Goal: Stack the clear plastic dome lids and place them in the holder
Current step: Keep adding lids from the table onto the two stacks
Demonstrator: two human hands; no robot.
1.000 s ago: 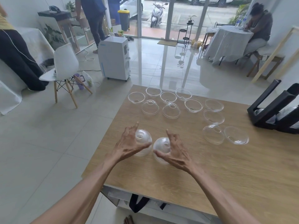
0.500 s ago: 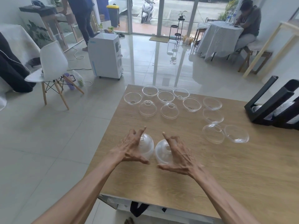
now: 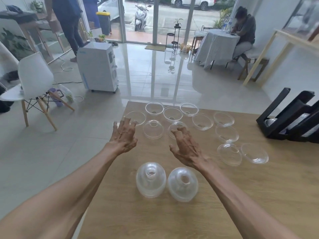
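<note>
Two lid stacks (image 3: 151,180) (image 3: 182,184) set side by side near the table (image 3: 259,195) front edge, left hand (image 3: 123,134) and right hand (image 3: 185,146) held above the table, fingers spread, nothing gripped, single lids (image 3: 152,129) scattered beyond, black holder (image 3: 291,116) at far right

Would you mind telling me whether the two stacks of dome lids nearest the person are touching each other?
Apart. The head view shows a thin strip of wooden table between the left stack and the right stack.

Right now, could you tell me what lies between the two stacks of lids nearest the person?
Nothing: the head view shows only a bare strip of table between left stack and right stack.
</note>
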